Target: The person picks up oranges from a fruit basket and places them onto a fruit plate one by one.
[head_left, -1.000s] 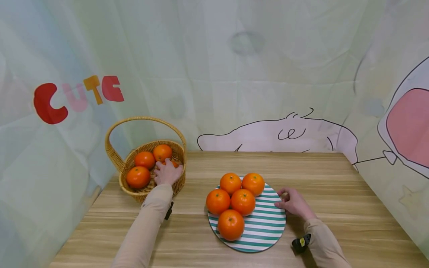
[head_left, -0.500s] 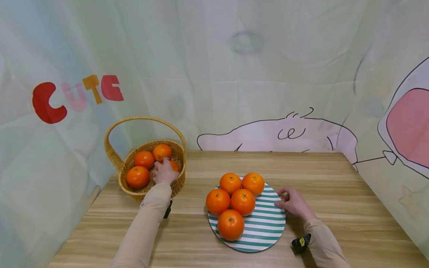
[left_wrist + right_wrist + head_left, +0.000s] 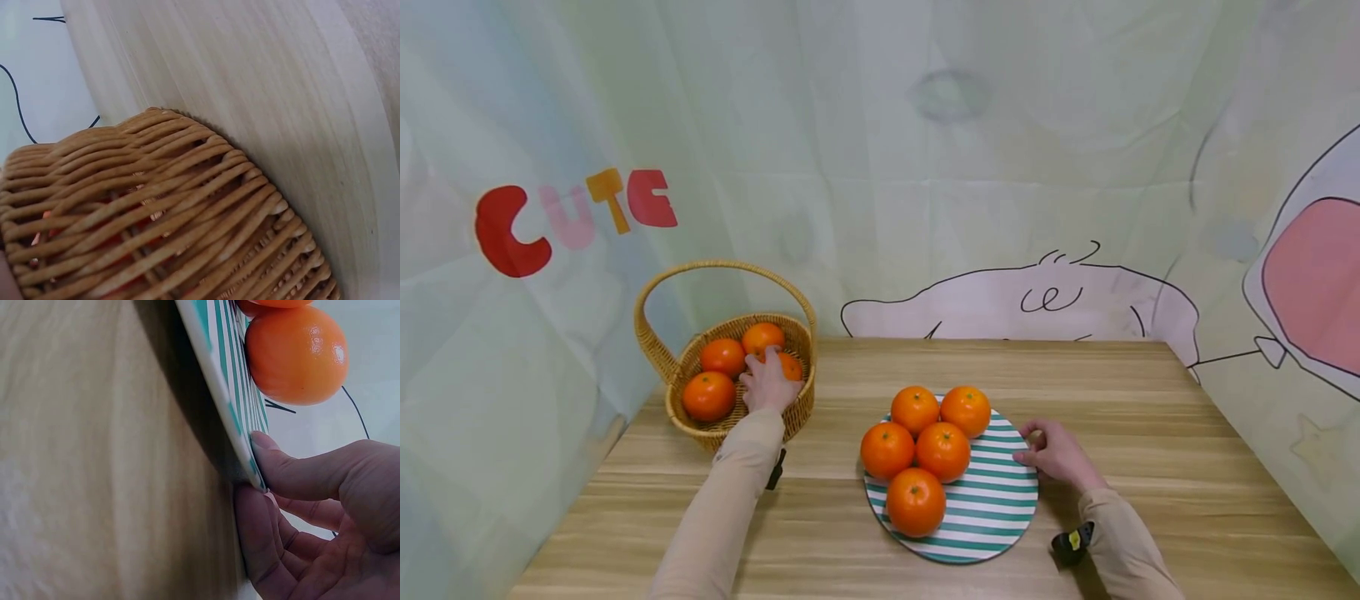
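Left hand (image 3: 769, 387) at an orange (image 3: 790, 367) in the basket (image 3: 806, 410); right hand (image 3: 1060, 457) pinching the plate (image 3: 1000, 492)

Left: reaches in over the near rim, from above, fingers spread about the orange and touching it. Whether the grip is firm cannot be told; the palm hides the contact, and the left wrist view gives mostly wicker. Three other oranges (image 3: 708, 397) sit left of and beyond this hand. The handle (image 3: 730, 264) arches up on the far side, presumably why the near side serves for entry.

Right: grasps the plate's edge nearest it, thumb (image 3: 300, 472) on top, fingers beneath. Shadow under the rim suggests the edge stands off the wood, leaving fingers room. Judgement: the pinch steadies the plate. Five oranges (image 3: 943, 452) are grouped on the side away from this hand, between the two hands; holding the opposite edge would keep the fingers clear of the fruit.

Surface: wood-grain desk (image 3: 1112, 400) under both forearms.

Room: a pale, creased curtain (image 3: 880, 167) beyond the hands. Printed on it: "CUTE" letters (image 3: 512, 233) left of the left hand, a cartoon outline (image 3: 1037, 308) beyond the right, a pink balloon (image 3: 1318, 283) farther right.
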Available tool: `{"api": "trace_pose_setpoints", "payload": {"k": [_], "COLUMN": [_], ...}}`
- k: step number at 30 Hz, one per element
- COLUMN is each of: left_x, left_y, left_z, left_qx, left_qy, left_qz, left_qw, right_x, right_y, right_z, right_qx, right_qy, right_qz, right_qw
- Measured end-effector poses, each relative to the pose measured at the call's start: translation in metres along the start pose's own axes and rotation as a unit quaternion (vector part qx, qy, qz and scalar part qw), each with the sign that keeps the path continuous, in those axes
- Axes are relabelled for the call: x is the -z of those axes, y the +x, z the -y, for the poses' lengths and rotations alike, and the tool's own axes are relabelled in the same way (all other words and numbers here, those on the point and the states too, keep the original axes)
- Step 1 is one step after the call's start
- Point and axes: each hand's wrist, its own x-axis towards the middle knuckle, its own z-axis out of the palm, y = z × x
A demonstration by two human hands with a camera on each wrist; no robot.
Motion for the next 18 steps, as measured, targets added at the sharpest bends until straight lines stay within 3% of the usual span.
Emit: {"api": "trace_pose_setpoints", "payload": {"k": [11,18], "left_x": [0.0008,0.0055], "left_y": [-0.0016,-0.0054], "left_z": [-0.0004,-0.0066], "left_qx": [-0.045,-0.075], "left_qy": [0.007,-0.025], "left_qz": [-0.072,-0.125], "left_qw": [0.9964,0.9891], "right_x": [-0.0007,-0.0005], "right_y": [0.0,0.0], "right_z": [-0.0006,-0.0013], "right_qx": [0.001,0.0], "right_qy": [0.004,0.007], "right_qz": [0.002,0.004], "right_qw": [1.0,1.0]}}
